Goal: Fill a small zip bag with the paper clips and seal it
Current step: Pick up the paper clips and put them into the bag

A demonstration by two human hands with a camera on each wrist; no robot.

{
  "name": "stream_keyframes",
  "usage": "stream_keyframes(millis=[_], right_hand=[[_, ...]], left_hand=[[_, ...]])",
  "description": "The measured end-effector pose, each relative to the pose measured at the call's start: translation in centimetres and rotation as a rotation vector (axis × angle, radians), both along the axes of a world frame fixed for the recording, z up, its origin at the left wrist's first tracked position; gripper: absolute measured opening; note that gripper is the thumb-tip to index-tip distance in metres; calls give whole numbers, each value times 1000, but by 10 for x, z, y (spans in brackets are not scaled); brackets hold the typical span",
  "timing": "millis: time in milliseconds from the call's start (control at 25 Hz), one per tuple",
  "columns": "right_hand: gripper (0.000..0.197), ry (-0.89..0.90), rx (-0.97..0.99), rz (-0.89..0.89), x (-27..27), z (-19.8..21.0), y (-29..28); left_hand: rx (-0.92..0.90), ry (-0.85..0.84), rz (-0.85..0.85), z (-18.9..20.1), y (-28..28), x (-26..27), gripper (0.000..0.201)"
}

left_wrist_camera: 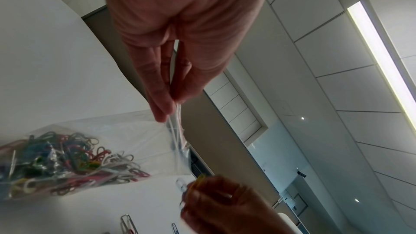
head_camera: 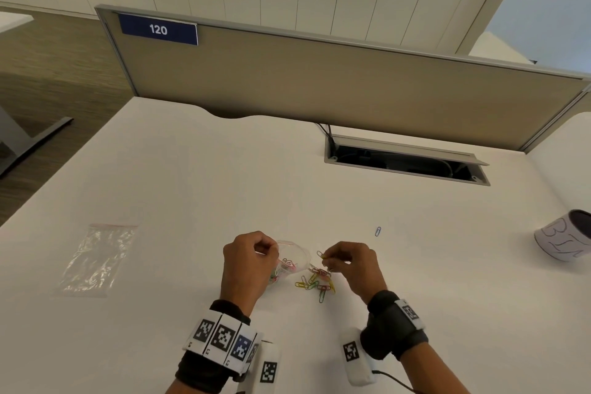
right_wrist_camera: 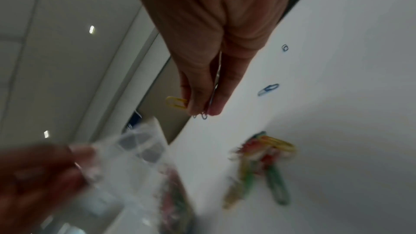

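We are pinching the rim of a small clear plastic zip bag (head_camera: 292, 257) between the thumb and fingertips of our left hand (head_camera: 248, 261), holding its mouth open above the white desk (head_camera: 192, 185). The bag's lower part is already holding a heap of coloured paper clips (left_wrist_camera: 67, 163). Our right hand (head_camera: 350, 265) is hovering just beside the bag's opening, its thumb and fingers grasping a yellow paper clip (right_wrist_camera: 176, 102) together with at least one more clip. Below and between our hands a loose pile of coloured paper clips (head_camera: 316, 281) is lying on the desk. A single blue paper clip (head_camera: 378, 231) is sitting apart, farther back to the right. A second clear zip bag with a red strip (head_camera: 99, 257) is lying flat, well to the left. A white cylindrical cup (head_camera: 566, 238) is lying on its side at the desk's right edge.
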State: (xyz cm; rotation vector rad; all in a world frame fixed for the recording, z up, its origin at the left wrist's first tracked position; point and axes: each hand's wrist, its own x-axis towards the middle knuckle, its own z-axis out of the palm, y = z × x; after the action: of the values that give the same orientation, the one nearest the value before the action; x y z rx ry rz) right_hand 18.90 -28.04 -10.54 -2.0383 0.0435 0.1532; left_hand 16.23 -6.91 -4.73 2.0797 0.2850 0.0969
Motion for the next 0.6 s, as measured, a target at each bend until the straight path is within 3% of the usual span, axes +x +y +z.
stream_keyframes(millis=[80, 120, 360, 440, 600], right_hand=[[10, 4, 191, 47, 0, 22, 8], [8, -12, 198, 109, 1, 32, 14], [10, -157, -455, 545, 8, 61, 56], [14, -183, -481, 560, 8, 59, 63], [30, -119, -334, 503, 3, 58, 63]], left_hand=[[9, -6, -12, 0, -1, -1, 9], [14, -4, -18, 0, -2, -2, 9], [23, 6, -22, 1, 0, -3, 4], [12, 1, -25, 1, 1, -3, 4], [12, -18, -13, 2, 3, -3, 5]])
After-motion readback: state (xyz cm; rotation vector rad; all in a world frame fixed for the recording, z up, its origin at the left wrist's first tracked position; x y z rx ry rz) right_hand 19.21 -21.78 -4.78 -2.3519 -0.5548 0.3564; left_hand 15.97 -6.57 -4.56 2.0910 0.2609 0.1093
